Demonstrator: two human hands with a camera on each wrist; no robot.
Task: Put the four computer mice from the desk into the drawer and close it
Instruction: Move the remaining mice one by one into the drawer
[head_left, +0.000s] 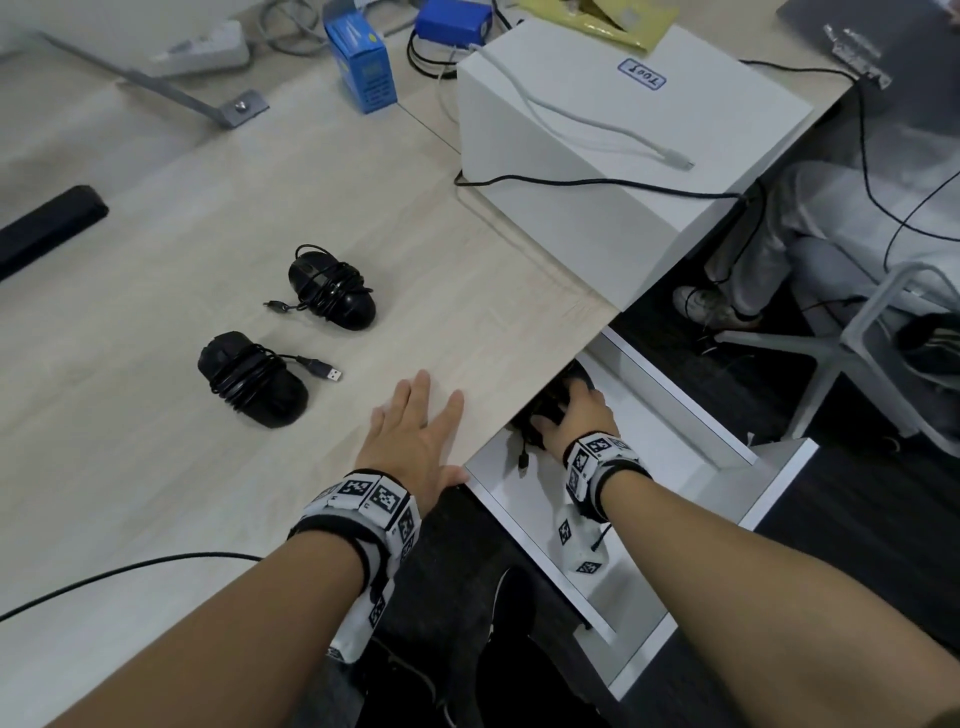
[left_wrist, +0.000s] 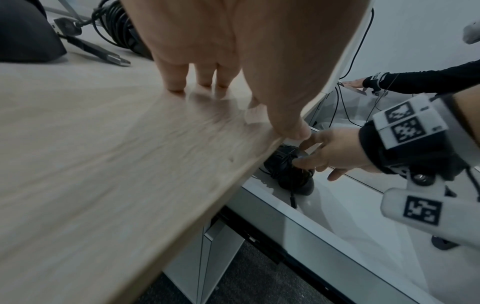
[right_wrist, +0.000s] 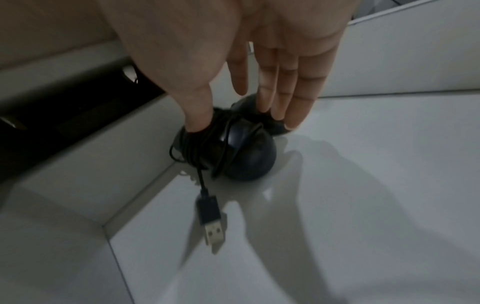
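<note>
Desk of pale wood fills the left and middle of the head view, its near edge running diagonally above the open drawer. White inside, the drawer stands pulled well out below the desk's right corner. On the desk's far right sits a white box with a blue label, a white cable lying across its top and a black cable along its lower edge. Behind it stands a blue carton. A black bar lies at the desk's left edge.

Left hand rests flat on the desk near the edge, fingers straight and spread, holding nothing; the left wrist view shows the fingertips on the wood and the thumb at the rim. Right hand reaches down into the drawer, where its thumb and fingers pinch a black mouse from either side. That mouse, wound in its own cord, sits on the drawer floor close to the left inner wall, partly under the desk edge, its USB plug trailing toward the drawer front.

Two more cord-wrapped mice remain on the desk: far mouse and near mouse, near each other but apart, the nearer one's plug lying loose to its right. Whether a fourth mouse lies deeper in the drawer cannot be told.
</note>
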